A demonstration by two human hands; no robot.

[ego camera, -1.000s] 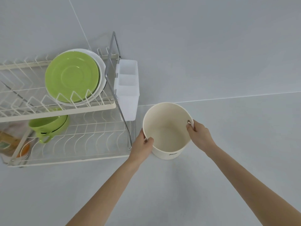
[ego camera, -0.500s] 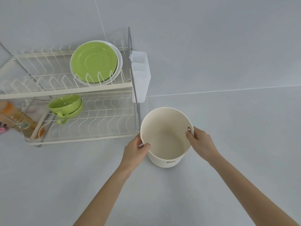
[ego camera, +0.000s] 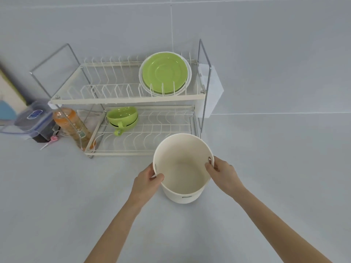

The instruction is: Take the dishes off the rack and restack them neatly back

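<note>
Bright, even light; soft shadows, wide-angle bending at edges.

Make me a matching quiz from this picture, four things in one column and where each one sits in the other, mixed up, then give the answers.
Things:
1. green plate
2. green cups
3. cream bucket
4. orange bottle

Places:
A. on the counter, held at the rim by the left hand and right hand
B. left of the rack, outside its frame
C. upright on the top shelf of the rack, right end
D. bottom shelf, left part

Pairs: 1-C, 2-D, 3-A, 4-B
</note>
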